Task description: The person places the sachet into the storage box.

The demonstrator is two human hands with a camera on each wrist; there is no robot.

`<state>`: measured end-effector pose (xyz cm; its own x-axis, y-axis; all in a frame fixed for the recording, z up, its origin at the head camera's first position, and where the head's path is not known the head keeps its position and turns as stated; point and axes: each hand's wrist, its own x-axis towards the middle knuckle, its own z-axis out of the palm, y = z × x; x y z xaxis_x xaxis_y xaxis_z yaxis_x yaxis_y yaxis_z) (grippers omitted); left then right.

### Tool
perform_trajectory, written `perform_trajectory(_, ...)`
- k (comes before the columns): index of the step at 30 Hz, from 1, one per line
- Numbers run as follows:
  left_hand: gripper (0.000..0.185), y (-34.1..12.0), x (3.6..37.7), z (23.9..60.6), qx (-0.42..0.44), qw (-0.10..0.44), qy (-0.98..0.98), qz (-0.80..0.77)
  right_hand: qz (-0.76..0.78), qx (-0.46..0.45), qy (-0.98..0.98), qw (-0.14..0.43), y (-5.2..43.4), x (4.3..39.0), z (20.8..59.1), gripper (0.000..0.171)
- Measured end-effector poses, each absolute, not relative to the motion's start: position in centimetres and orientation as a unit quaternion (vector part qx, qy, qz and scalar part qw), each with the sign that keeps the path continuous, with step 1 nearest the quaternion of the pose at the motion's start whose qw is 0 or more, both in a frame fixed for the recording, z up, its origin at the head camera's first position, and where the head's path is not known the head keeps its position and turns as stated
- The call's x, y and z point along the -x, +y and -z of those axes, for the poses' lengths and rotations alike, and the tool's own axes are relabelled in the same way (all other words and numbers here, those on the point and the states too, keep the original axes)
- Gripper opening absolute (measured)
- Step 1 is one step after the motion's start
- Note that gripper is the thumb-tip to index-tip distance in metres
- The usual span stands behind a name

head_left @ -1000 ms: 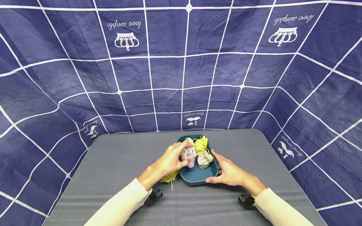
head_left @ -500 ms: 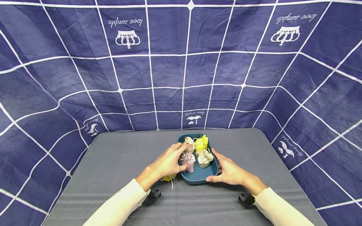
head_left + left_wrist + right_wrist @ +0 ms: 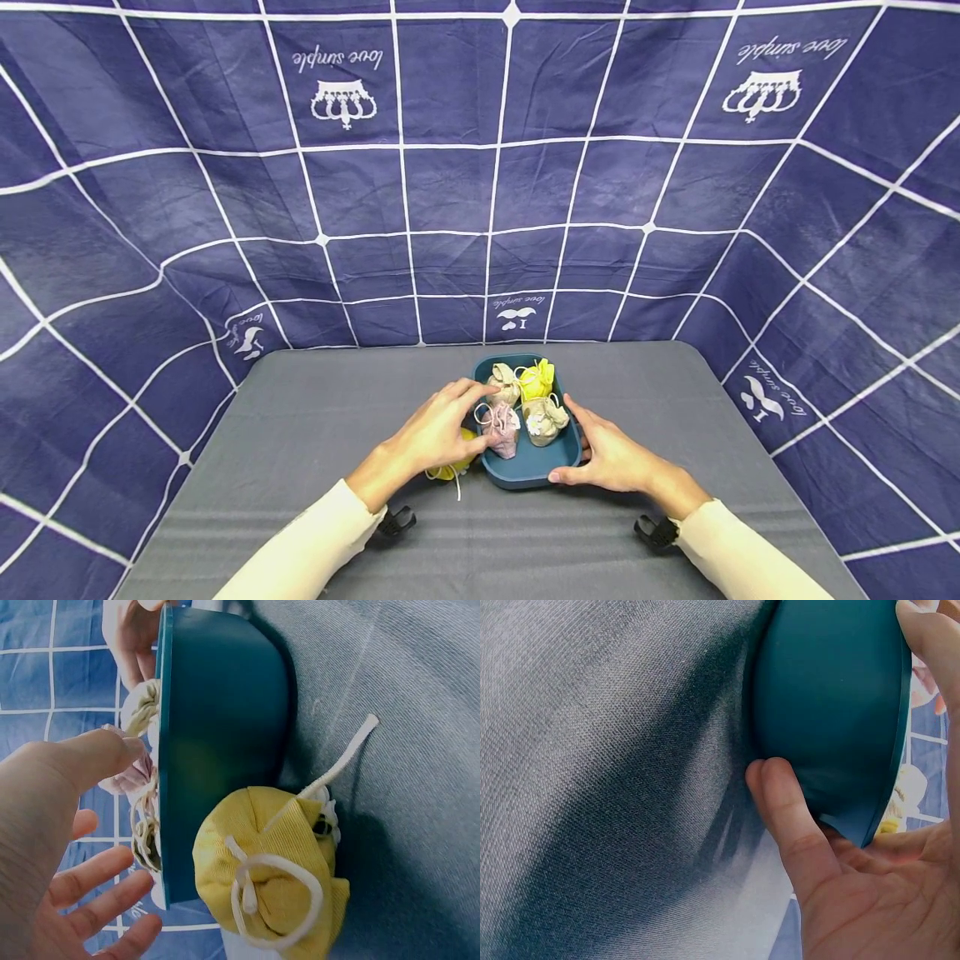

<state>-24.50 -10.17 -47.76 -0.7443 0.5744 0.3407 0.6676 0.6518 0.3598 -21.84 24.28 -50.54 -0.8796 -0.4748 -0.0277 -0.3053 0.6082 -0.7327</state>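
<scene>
A teal bin (image 3: 527, 468) on the grey table holds a pink drawstring pouch (image 3: 501, 433), a beige pouch (image 3: 501, 386), a yellow pouch (image 3: 537, 380) and a beige pouch with white flowers (image 3: 545, 419). My left hand (image 3: 431, 429) hovers at the bin's left rim, fingers spread, thumb right by the pink pouch. My right hand (image 3: 613, 458) grips the bin's right side, thumb on the near rim and fingers against the outer wall (image 3: 825, 697). Another yellow pouch (image 3: 225, 847), with a white cord, lies outside against the bin's left wall, partly under my left hand in the head view.
The grey table (image 3: 330, 417) extends around the bin on all sides. Blue curtain (image 3: 450, 192) with white grid lines hangs behind the table and along its sides. Black straps (image 3: 397, 521) are at both wrists.
The left hand lowered the pink pouch into the bin's left side, then let go, fingers loosening and drawing back left. The right hand stays on the bin.
</scene>
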Motion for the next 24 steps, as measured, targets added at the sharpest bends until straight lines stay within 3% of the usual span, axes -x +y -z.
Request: perform_trajectory(24, 0.058, -14.1, 23.2, 49.0, 0.324, 0.093, -0.913, 0.23, 0.386, 0.216, 0.89, 0.11, 24.3, 21.8, 50.5, 0.138)
